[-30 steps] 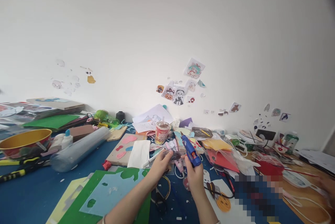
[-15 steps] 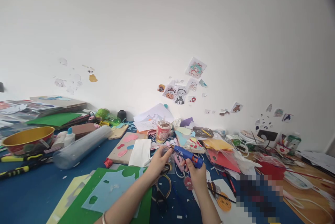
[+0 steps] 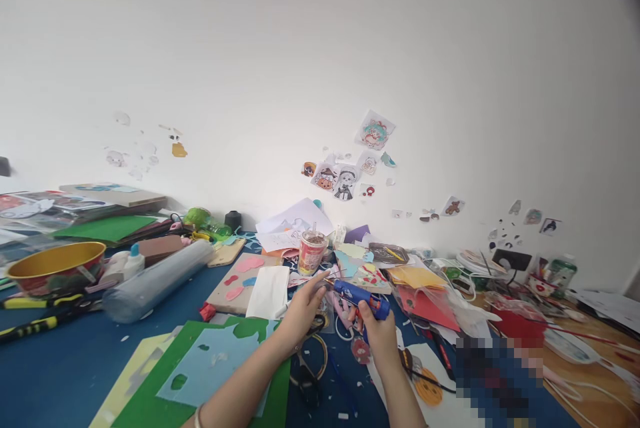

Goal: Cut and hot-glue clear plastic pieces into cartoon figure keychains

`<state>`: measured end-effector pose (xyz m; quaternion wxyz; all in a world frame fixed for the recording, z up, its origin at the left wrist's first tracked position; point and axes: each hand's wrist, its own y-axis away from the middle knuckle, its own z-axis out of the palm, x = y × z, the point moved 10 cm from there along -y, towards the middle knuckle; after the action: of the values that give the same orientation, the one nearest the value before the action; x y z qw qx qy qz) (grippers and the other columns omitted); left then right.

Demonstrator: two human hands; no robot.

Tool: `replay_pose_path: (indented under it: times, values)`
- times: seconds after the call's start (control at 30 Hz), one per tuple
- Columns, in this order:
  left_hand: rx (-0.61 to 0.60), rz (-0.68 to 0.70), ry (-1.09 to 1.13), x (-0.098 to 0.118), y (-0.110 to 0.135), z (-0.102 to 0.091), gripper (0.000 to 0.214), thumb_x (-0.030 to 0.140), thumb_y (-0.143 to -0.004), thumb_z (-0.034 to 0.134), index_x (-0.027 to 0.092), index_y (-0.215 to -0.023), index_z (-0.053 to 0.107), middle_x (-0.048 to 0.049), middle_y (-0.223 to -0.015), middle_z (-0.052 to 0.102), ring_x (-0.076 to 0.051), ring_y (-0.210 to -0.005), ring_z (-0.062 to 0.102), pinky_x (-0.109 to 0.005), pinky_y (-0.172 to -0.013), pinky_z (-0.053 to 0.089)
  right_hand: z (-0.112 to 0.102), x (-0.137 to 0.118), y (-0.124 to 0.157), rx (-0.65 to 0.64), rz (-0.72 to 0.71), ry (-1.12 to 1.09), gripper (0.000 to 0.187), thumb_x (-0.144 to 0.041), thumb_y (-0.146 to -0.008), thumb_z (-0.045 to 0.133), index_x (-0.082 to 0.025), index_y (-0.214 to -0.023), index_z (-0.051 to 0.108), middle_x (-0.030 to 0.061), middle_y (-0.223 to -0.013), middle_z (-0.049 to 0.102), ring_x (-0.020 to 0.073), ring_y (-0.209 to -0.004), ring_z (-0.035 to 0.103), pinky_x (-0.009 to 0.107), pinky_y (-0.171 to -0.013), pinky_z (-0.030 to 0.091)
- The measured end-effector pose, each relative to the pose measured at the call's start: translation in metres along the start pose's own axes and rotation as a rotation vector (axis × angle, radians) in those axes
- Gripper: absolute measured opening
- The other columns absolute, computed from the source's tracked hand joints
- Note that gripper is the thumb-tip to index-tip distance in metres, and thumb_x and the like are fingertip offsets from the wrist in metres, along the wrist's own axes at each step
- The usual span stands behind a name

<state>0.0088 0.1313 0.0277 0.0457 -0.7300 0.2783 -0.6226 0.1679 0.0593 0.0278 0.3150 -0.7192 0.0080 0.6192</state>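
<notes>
My right hand [image 3: 379,333] is wrapped round the handle of a blue glue gun [image 3: 356,295] whose nozzle points left. Its tip sits at the fingertips of my left hand [image 3: 301,311], which pinches a small piece I cannot make out, just above the blue table [image 3: 65,375]. Both hands hover over scissors and craft scraps. A green sheet with a pale blue cutout [image 3: 210,365] lies under my left forearm.
A paper cup with a straw [image 3: 311,251] stands just beyond my hands, beside a cardboard piece with pink shapes [image 3: 235,276]. A clear roll [image 3: 155,280], a glue bottle [image 3: 131,261] and a gold bowl [image 3: 53,267] lie at the left. Coloured papers and cables crowd the right.
The glue gun has tipped from pointing up to lying level, its nozzle swung left to meet my left fingertips. Both hands stay in the same spot.
</notes>
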Motion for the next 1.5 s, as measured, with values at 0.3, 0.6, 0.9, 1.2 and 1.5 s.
replay_pose_path:
  times: [0.3,0.6,0.9,1.2,1.5]
  values:
    - [0.029,0.049,-0.111,0.006,-0.003,-0.009,0.043,0.037,-0.085,0.04,0.016,-0.119,0.054,-0.0085,-0.127,0.057,-0.023,-0.121,0.047,-0.039,-0.104,0.034,0.005,0.004,0.0,-0.047,-0.012,-0.068,0.05,-0.061,-0.071,0.058,-0.017,-0.047,0.06,0.0056,-0.046,0.06,0.0128,-0.037,0.047,0.025,-0.041,0.04]
    - [0.025,0.123,-0.169,0.014,-0.003,-0.009,0.035,0.03,-0.083,0.043,0.018,-0.11,0.062,-0.0083,-0.119,0.062,-0.025,-0.114,0.053,-0.041,-0.1,0.04,0.0,0.005,-0.005,-0.038,-0.015,-0.108,0.051,-0.063,-0.072,0.055,-0.017,-0.05,0.06,0.0069,-0.051,0.063,0.0119,-0.036,0.045,0.024,-0.039,0.038]
    - [0.047,0.137,-0.183,0.021,0.0,-0.014,0.035,0.029,-0.084,0.043,0.022,-0.113,0.061,-0.0064,-0.12,0.062,-0.023,-0.114,0.053,-0.041,-0.099,0.04,0.007,0.003,-0.003,-0.098,0.0,-0.091,0.053,-0.063,-0.074,0.053,-0.017,-0.049,0.059,0.0065,-0.049,0.062,0.0112,-0.036,0.045,0.024,-0.041,0.039]
    - [0.032,0.206,-0.185,0.024,-0.001,-0.013,0.033,0.027,-0.083,0.044,0.022,-0.11,0.063,-0.0066,-0.114,0.065,-0.022,-0.11,0.055,-0.038,-0.096,0.043,0.004,0.006,-0.005,-0.099,0.029,-0.073,0.053,-0.066,-0.072,0.053,-0.018,-0.049,0.059,0.0078,-0.05,0.063,0.0123,-0.035,0.045,0.025,-0.039,0.038]
    - [-0.012,0.141,-0.198,0.018,-0.003,-0.008,0.034,0.029,-0.084,0.043,0.02,-0.111,0.062,-0.0076,-0.118,0.063,-0.024,-0.113,0.054,-0.04,-0.1,0.04,0.0,0.011,-0.005,-0.074,-0.015,-0.015,0.053,-0.064,-0.072,0.053,-0.018,-0.045,0.057,0.0053,-0.044,0.059,0.0134,-0.036,0.047,0.025,-0.041,0.039]
